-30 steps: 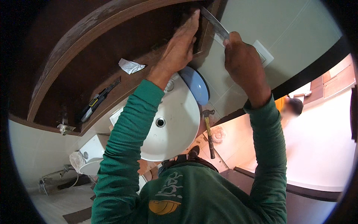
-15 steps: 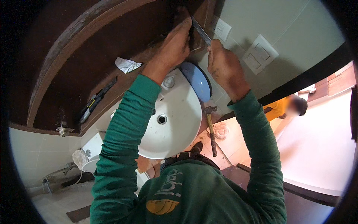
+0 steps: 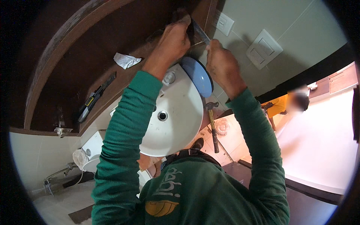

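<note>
The right hand [image 3: 225,67] clamps a flat tool [image 3: 201,31] pointing to 11 o'clock; the left hand's [image 3: 170,43] grip is hard to make out.

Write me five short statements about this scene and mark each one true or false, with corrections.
1. The right grip holds a narrow grey tool. True.
2. A crumpled white scrap and a utility knife lie on the brown wooden unit. True.
3. The blue round object is inside the white sink. False: it shows outside the sink, beside its rim.
4. The left grip holds the hammer. False: the hammer shows to the right of the sink, in neither grip.
5. Both sleeves are orange. False: they are green.
</note>
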A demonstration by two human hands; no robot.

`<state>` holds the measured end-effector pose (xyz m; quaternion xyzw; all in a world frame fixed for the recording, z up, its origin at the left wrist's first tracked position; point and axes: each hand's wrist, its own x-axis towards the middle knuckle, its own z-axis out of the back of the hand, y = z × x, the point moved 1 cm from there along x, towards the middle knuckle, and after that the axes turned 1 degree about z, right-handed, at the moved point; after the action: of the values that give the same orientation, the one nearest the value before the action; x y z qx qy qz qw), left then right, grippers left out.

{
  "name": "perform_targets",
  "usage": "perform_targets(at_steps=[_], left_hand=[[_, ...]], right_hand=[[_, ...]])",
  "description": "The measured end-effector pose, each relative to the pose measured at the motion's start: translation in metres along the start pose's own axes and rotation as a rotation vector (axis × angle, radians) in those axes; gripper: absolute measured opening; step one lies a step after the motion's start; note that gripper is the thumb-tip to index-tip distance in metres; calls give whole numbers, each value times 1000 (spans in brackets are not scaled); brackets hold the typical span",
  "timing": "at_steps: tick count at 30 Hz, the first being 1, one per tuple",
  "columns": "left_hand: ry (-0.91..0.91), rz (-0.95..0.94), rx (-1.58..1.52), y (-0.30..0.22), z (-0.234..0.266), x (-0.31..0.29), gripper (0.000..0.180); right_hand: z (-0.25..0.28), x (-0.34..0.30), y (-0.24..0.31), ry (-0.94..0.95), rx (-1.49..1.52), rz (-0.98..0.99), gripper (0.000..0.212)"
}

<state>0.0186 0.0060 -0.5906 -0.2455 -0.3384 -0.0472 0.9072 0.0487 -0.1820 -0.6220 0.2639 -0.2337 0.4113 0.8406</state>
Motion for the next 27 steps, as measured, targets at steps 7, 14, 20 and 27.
perform_targets(at_steps=[7,14,20,27], left_hand=[[-165,-76,-58,3,1,-8,56],[-114,-50,52,6,4,-8,60],[-150,-18,-31,-15,10,-5,45],[66,92,136,-8,3,5,55]], right_hand=[[11,-3,1,-146,4,161,12],[9,0,2,-37,-23,24,11],[7,0,3,13,5,-41,13],[-15,-10,-2,125,-46,-185,17]])
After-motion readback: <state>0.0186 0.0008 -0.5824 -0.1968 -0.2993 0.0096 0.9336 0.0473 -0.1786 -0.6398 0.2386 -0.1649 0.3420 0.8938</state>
